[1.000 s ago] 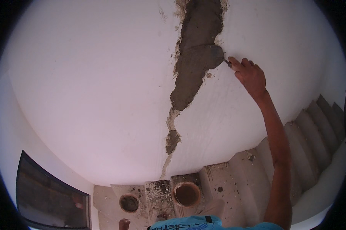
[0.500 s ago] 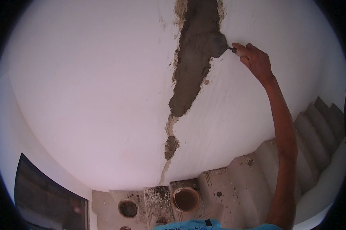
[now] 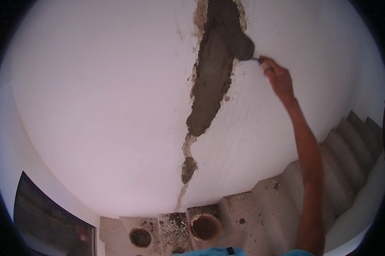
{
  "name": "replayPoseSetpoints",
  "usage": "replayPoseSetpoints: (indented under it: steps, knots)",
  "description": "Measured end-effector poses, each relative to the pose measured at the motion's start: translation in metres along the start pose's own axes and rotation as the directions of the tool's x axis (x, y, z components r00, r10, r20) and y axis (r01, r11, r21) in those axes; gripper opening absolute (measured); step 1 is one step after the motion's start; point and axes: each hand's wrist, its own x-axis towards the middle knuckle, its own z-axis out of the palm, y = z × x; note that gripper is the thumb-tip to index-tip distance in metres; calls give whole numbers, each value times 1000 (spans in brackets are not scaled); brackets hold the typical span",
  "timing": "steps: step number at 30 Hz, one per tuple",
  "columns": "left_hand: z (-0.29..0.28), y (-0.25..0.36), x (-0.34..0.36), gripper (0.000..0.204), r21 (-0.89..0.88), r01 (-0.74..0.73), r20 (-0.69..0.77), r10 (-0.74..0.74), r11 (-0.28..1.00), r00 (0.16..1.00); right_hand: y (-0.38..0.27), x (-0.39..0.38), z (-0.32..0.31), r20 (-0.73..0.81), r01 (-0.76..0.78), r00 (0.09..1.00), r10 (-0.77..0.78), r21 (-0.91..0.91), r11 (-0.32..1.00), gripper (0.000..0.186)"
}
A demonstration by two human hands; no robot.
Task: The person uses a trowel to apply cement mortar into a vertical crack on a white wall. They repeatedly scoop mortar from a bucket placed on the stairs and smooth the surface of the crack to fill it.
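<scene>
My right hand is closed around the handle of a trowel, with the arm stretched up toward the wall. The trowel's blade lies against the right edge of a wide strip of wet grey mortar, and its tip blends into the mortar. This strip runs down the white wall, narrowing into a thin crack with a small separate grey patch. Rough, chipped plaster borders the strip on both sides. My left hand is out of the picture.
Concrete stairs climb to the right along the wall. On the lower steps stand a round bucket and a smaller bowl-like container. Mortar crumbs litter the step between them. A dark framed panel is at lower left.
The trowel blade has tilted, its tip now pointing more up and left along the mortar. My right hand has shifted slightly down and left, and the view has moved a little.
</scene>
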Motion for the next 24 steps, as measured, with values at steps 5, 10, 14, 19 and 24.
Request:
replayPoseSetpoints:
  steps: [5,10,14,19,24]
  knots:
    - [-10,1,13,12,-24,-12,56,14,1000,998,-26,-46,61,-86,162,984,-153,103,981,46]
    - [-8,17,27,10,-224,-18,-128,-11,974,992,-36,-89,83,-80,124,989,-122,17,992,48]
    - [-1,0,22,8,-195,13,-72,-27,981,997,-41,-127,84,30,108,994,-109,38,993,51]
    - [-3,-3,18,8,-107,-69,-73,61,992,995,-29,-133,67,-62,140,989,-134,104,985,48]
    - [-5,-2,17,10,-345,317,63,-315,884,947,-36,-65,36,-166,30,986,-1,175,984,42]
